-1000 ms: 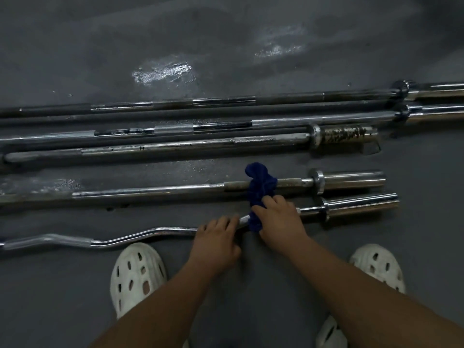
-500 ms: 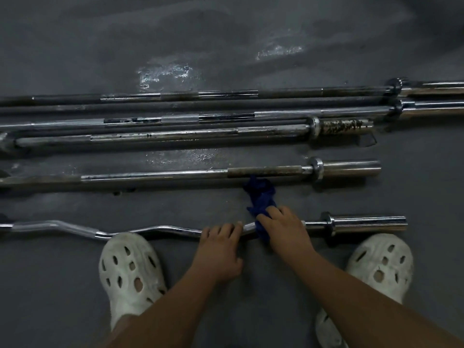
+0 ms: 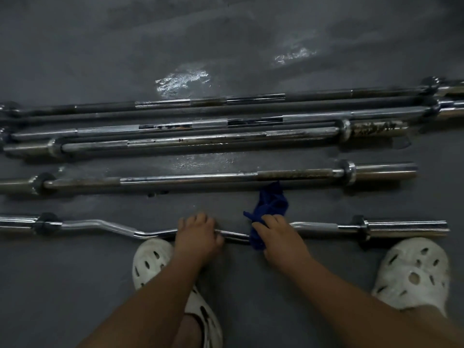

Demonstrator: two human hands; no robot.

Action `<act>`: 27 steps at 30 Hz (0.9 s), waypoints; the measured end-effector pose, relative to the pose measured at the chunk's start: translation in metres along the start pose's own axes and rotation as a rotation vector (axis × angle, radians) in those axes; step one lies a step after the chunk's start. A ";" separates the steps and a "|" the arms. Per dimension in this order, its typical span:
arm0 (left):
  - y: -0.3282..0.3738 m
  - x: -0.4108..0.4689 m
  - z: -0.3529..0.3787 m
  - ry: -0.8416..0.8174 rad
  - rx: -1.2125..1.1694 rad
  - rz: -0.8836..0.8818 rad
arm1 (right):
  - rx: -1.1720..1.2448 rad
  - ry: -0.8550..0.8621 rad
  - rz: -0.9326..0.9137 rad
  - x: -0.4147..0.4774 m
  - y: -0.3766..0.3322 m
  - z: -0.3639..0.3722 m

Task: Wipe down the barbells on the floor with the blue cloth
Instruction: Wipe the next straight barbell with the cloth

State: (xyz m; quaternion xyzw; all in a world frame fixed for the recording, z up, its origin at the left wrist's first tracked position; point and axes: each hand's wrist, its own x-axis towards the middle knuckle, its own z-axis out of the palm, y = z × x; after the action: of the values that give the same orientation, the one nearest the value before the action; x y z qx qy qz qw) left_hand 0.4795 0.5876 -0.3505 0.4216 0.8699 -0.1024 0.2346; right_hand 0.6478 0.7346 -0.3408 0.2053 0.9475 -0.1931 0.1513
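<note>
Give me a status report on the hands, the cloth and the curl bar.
Left hand grips curl bar. Right hand holds blue cloth against same bar. White shoe toe close beside bar, near left hand.

Both forearms were bare and ran forward and down from the bottom edge, converging slightly, wrists roughly straight. Left hand was palm-down, fingers curled over the EZ curl bar near its middle. Right hand sat near it on the same bar, palm-down, fingers curled round the blue cloth bunched on the shaft.
</note>
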 end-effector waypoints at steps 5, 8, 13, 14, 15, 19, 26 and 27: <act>-0.063 -0.004 -0.001 0.039 0.034 -0.083 | -0.024 -0.001 0.023 0.015 -0.031 0.020; -0.071 -0.009 0.005 0.003 -0.019 -0.052 | -0.068 -0.007 0.080 0.021 -0.046 0.030; -0.077 -0.009 0.005 -0.020 -0.036 -0.009 | -0.159 0.012 0.137 0.023 -0.060 0.035; -0.078 -0.009 0.006 -0.030 -0.028 -0.001 | -0.166 0.015 0.142 0.024 -0.060 0.035; -0.078 -0.009 0.006 -0.042 -0.021 0.007 | -0.174 0.019 0.144 0.025 -0.061 0.033; -0.083 -0.013 0.008 -0.086 0.000 0.032 | -0.167 -0.029 0.146 0.022 -0.066 0.035; -0.067 -0.014 0.000 -0.039 -0.010 0.055 | -0.079 -0.033 0.064 0.021 -0.058 0.022; -0.058 -0.010 -0.004 0.010 -0.028 0.088 | -0.066 0.007 0.059 0.024 -0.055 0.015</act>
State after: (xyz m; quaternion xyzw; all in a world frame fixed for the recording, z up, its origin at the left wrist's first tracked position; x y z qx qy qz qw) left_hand 0.4383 0.5467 -0.3432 0.4566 0.8531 -0.0778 0.2402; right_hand 0.6052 0.6905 -0.3461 0.2286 0.9474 -0.1566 0.1602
